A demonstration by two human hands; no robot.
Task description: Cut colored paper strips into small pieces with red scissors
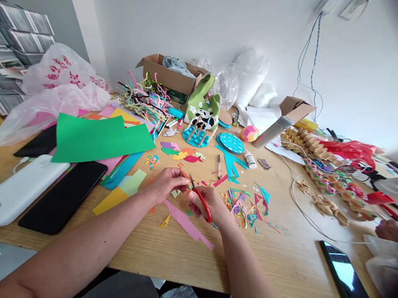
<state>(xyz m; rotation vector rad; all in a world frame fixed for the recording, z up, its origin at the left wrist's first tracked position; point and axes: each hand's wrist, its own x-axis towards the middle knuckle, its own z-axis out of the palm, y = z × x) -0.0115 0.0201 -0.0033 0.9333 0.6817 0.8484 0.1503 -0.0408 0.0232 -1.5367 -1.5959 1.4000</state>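
Note:
My right hand (pixel 212 204) is closed around red-handled scissors (pixel 200 197), blades pointing up and left. My left hand (pixel 167 183) pinches a small orange paper piece (pixel 183 172) at the blade tips. Both hands hover over the wooden table (pixel 280 257), near its middle. A pink paper strip (pixel 187 224) lies flat just under my hands. Coloured paper scraps (pixel 246 206) are scattered to the right of my right hand.
Green paper (pixel 98 138) tops a stack of coloured sheets at left, beside a black tablet (pixel 63 197) and a white device (pixel 17 187). Paper fish (pixel 181 153), blue cutouts (pixel 231 151), a glue bottle (pixel 250 159) and a cardboard box (pixel 171 75) lie beyond. A phone (pixel 348 277) and another person's hand (pixel 391 230) are at right.

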